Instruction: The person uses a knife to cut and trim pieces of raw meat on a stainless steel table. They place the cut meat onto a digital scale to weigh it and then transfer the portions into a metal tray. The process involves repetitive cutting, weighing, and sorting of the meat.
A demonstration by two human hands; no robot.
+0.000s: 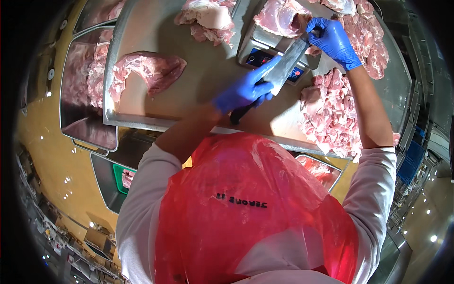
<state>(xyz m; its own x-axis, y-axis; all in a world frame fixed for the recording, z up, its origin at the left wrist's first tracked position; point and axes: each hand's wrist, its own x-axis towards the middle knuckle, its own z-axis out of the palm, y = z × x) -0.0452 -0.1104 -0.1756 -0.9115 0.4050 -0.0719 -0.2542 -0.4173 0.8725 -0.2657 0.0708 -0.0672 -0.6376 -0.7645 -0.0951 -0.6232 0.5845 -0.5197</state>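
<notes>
My left hand (243, 90), in a blue glove, is closed on the black handle of a large knife (287, 61), whose broad blade slants up and right. My blue-gloved right hand (331, 42) is closed at the blade's upper end; what exactly its fingers grip is hidden. Beneath the blade is a scale (259, 58) with a dark control panel, bearing a raw meat piece (279, 16). A large cut of meat (146, 73) lies on the left of the steel table (189, 94); another piece (203, 19) is farther back.
Piles of cut meat (331, 113) lie at right, with more (366, 42) behind. Steel bins (75, 123) of meat flank the table's left. Below are a green crate (120, 175) and another tray (333, 175) holding meat. My red apron (246, 199) fills the lower view.
</notes>
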